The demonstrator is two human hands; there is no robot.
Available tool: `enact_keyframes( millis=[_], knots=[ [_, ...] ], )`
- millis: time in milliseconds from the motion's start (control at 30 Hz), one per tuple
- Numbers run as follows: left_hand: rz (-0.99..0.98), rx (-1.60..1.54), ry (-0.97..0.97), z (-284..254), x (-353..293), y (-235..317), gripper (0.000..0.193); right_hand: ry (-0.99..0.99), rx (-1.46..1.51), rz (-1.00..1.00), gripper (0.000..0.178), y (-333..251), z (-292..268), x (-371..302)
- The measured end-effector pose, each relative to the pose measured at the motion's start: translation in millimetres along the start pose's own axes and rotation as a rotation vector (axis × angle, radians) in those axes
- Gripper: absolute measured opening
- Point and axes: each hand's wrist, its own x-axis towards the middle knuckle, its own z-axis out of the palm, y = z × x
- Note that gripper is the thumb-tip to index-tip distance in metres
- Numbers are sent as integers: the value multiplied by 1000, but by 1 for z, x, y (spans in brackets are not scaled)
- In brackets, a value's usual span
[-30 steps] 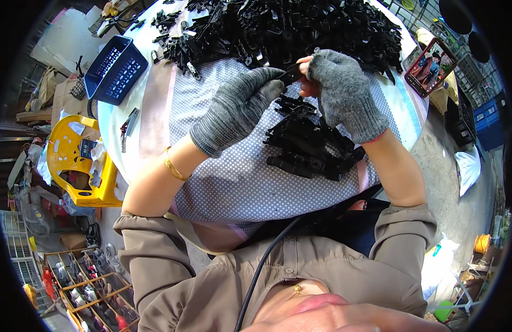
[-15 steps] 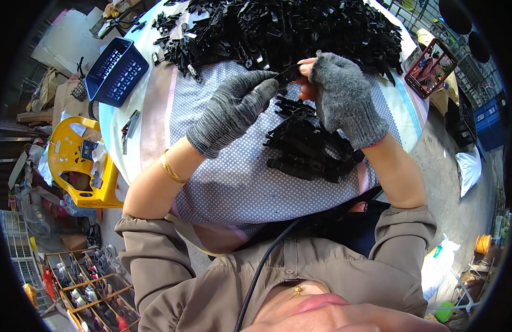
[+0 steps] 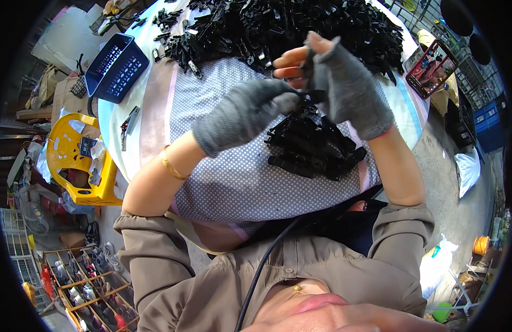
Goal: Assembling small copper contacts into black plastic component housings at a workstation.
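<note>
A large heap of small black plastic parts (image 3: 223,36) spreads over the far side of the round table. A smaller pile of black parts (image 3: 314,146) lies nearer, below my hands. My left hand (image 3: 245,113), in a grey fingerless glove and blurred, is closed with its thumb against the fingers at the near pile's far edge. A small black piece (image 3: 311,96) shows at its fingertips, its shape too smeared to make out. Beside it, my right hand (image 3: 347,88), gloved alike, is raised with fingers stretched apart, and nothing shows in its grasp.
A dotted cloth (image 3: 223,193) covers the table. At its left edge stand a dark blue basket (image 3: 116,74) and a slim metal tool (image 3: 130,127). A phone (image 3: 433,69) is propped at the right edge. A yellow chair (image 3: 65,180) is left of the table.
My left hand has moved right and slightly nearer, over the near pile's far edge. My right hand has let go of the black piece, turned, and spread its fingers.
</note>
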Motion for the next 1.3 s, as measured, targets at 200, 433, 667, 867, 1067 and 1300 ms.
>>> enact_keyframes(
  millis=[200, 433, 667, 867, 1067, 1300],
  knots=[
    [219, 293, 60, 12, 0, 12, 25, 84, 366, 163, 57, -30, 22, -7],
    [127, 229, -8, 12, -1, 13, 26, -18, 214, -80, 66, -22, 17, 2],
    [-157, -2, 19, 3, -3, 26, 27, 63, 649, 303, 58, -7, -22, 2],
    [173, 406, -156, -10, -12, 13, 27, -73, -558, 256, 30, -4, -24, 2],
    [121, 751, 170, -65, -3, -13, 19, -165, -785, 374, 25, -11, 2, 4],
    [-282, 1217, -3, -129, 6, -82, 24, -138, -863, 243, 20, -2, -5, 2]
  ],
)
